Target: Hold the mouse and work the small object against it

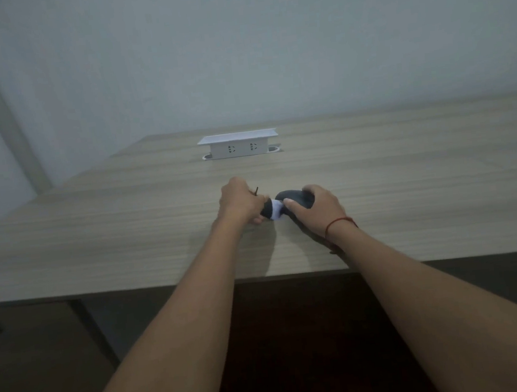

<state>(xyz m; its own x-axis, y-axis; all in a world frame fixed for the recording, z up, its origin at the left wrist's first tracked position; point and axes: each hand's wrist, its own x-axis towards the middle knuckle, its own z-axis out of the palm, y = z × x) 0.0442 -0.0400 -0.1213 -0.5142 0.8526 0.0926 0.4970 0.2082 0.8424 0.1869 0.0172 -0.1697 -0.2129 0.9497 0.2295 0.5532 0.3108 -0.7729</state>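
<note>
Gripping a dark object (295,201) with a white band on the wooden table (129,240), the right hand (318,209) curls over it — the left hand (239,204) pinches its other end

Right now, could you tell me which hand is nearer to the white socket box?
Left. The left hand lies almost directly before the socket box; the right hand sits farther rightward.

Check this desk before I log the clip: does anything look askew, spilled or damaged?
Nothing stands out. The left hand and right hand grip a dark object with a white band on the wooden table. The white pop-up socket box stands raised and level. No spills show.
</note>
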